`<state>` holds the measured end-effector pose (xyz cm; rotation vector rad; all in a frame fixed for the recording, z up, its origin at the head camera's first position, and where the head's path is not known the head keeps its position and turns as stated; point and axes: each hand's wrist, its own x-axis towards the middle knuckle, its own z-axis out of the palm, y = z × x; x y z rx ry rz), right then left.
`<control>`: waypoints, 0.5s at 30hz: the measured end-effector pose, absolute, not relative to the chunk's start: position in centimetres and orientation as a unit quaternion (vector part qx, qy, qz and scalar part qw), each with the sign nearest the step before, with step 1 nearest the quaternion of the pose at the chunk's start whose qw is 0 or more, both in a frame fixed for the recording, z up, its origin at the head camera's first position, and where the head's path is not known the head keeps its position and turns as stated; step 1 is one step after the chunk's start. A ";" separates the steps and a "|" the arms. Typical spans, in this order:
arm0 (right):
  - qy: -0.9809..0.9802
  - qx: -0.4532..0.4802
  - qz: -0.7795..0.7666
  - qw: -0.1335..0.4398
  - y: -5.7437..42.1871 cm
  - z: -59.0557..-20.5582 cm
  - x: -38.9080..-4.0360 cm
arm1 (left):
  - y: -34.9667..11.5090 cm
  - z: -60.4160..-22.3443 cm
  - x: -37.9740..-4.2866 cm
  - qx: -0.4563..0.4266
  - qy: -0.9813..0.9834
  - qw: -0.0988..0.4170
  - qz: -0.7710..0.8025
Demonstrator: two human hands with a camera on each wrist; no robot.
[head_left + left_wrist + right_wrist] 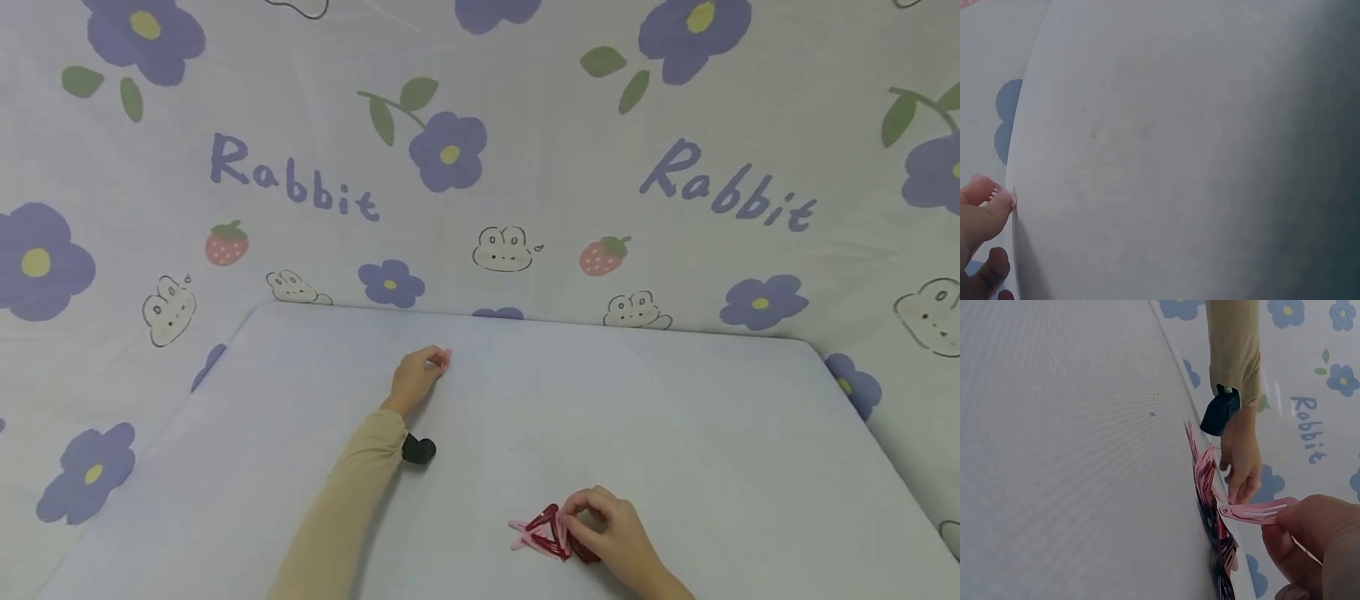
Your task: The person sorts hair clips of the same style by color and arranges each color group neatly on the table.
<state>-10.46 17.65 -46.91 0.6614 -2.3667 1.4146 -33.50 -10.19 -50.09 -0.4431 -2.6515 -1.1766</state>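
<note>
1 clip (1252,508) pinched by right hand (619,533), pink item (447,358) by left hand (415,377).
In right-wrist view, clip's long axis nearly level, pointed left.

My left hand (414,379) reaches far across the white table (697,433), thumb and fingertips pinching a small pink thing (446,359), too small to make out. My beige sleeve (337,508) covers that arm, and a black device (419,451) juts from its cuff. Nearer me, my right hand (618,535) bends over a cluster of snap hair clips, dark red ones (551,547) overlapping pink ones (519,543); its thumb and forefinger pinch a pink clip (564,536) at the cluster's right side. Behind the table hangs a pale cloth (555,158) printed with purple flowers, strawberries, rabbits and the word "Rabbit".
</note>
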 end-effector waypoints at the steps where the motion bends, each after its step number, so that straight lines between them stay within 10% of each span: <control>1: -0.825 0.230 0.494 0.153 17.7 -46.9 -10.5 | -10.2 -50.1 -33.6 -0.157 -0.896 0.105 -0.401; 15: -0.820 0.245 0.495 0.149 17.7 -46.8 -10.6 | -13.7 -64.6 -44.5 -0.192 -0.883 0.148 -0.402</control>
